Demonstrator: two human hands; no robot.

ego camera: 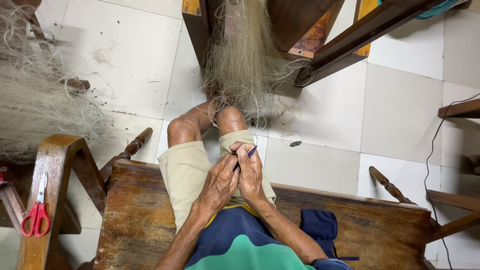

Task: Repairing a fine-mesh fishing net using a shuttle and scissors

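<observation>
Down in the person's lap, both hands are pressed close together over the right thigh. The left hand (218, 184) is curled with its fingers folded in against the other hand, and the right hand (251, 175) is clamped on a slim dark blue netting needle (251, 151), whose tip pokes out above the knuckles and points up and to the right. Whether the left hand grips any thread cannot be told, since the fingers cover one another.

The person sits on a worn wooden bench (140, 215), in beige shorts (187, 172), knees bent forward. Just past the knees a pale fishing net (240, 60) hangs in a loose tangled bundle from a dark wooden chair frame (330, 47), with strands trailing onto the white tiled floor (400, 110). Another heap of net (35, 105) lies at the left. Red-handled scissors (37, 212) rest on a wooden armrest (47, 200) far left, well apart from the hands. A folded dark blue cloth (320, 225) lies on the bench beside the person's right arm.
</observation>
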